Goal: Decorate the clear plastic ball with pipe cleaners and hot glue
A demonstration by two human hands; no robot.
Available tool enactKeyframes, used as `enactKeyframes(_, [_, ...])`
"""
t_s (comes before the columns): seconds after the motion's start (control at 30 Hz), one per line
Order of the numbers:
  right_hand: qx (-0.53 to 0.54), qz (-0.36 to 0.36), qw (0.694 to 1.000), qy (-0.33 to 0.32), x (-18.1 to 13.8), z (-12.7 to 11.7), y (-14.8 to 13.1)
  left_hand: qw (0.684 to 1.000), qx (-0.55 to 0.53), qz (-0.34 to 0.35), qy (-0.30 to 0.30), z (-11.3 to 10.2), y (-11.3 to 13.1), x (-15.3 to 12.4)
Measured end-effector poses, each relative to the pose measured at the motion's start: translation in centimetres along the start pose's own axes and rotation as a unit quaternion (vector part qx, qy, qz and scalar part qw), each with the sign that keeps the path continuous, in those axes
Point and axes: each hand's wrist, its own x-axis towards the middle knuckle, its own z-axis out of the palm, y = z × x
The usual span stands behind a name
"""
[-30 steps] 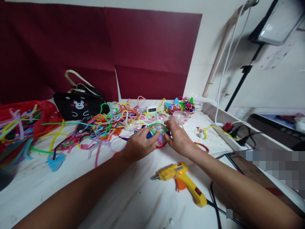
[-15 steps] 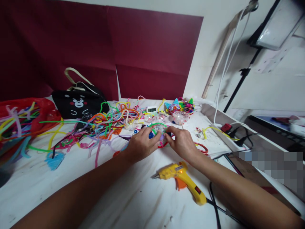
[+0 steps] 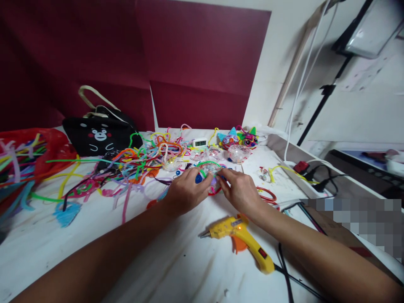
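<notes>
My left hand (image 3: 185, 191) and my right hand (image 3: 239, 189) both close around a small clear ball (image 3: 209, 171) wrapped in green, blue and red pipe cleaners, held just above the white table (image 3: 94, 240). The fingertips of each hand press on the ball from opposite sides. A yellow hot glue gun (image 3: 240, 239) with an orange trigger lies on the table just in front of my right wrist, its black cord (image 3: 288, 277) trailing right.
A tangle of coloured pipe cleaners (image 3: 126, 168) spreads left of my hands. A black bear-face bag (image 3: 99, 134) and a red bag (image 3: 28, 155) of pipe cleaners stand at the left. Clear balls (image 3: 238, 153), a small clock (image 3: 200, 143) and finished cat-face pieces (image 3: 241, 139) sit behind.
My right hand has drawn in closer on the ball, its fingers curling from spread to pinching. The view has shifted slightly left; the left hand keeps its hold.
</notes>
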Motion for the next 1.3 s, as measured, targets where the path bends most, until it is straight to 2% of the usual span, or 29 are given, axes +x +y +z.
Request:
enactKeyframes(0.13, [-0.052, -0.037, 0.998, 0.002, -0.1, 0.0, 0.0, 1.0, 0.012, 0.009, 0.013, 0.1, 0.0, -0.1])
enactKeyframes(0.37, [-0.116, -0.106, 0.987, 0.046, -0.7, 1.0, 0.5, 1.0, 0.016, 0.006, 0.018, 0.1, 0.1, -0.2])
enactKeyframes(0.83, [-0.216, -0.209, 0.953, 0.044, -0.6, 1.6, 0.8, 1.0, 0.003, -0.016, 0.01, 0.2, -0.2, -0.1])
enactKeyframes(1.03, [-0.241, -0.227, 0.943, 0.041, -0.7, 1.7, 0.8, 0.999, 0.016, -0.029, 0.019, 0.2, -0.2, -0.1])
enactKeyframes(1.3, [-0.249, -0.235, 0.939, 0.025, -0.6, 1.6, 0.9, 0.999, -0.003, -0.043, -0.001, 0.2, -0.2, -0.4])
